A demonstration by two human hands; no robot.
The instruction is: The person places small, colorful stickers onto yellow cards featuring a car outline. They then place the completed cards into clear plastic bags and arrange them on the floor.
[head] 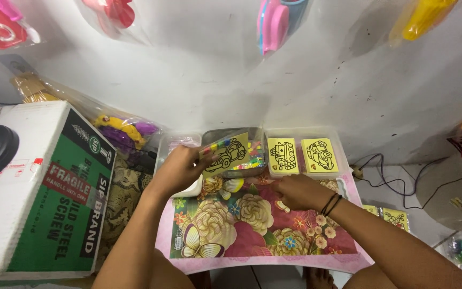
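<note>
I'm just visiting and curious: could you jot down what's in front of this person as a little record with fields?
Surface: small table with a flowered top
Left hand: holds a yellow card with a car outline and a strip of small coloured tubes
Right hand: rests on the table
Behind: clear tray with two yellow cards
Left side: cardboard box

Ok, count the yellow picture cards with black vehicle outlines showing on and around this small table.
3 clearly: one in the left hand, a car card; two atop stacks in the clear tray, at and. More lie beneath; yellow cards on the floor may match, too small to tell.
</note>
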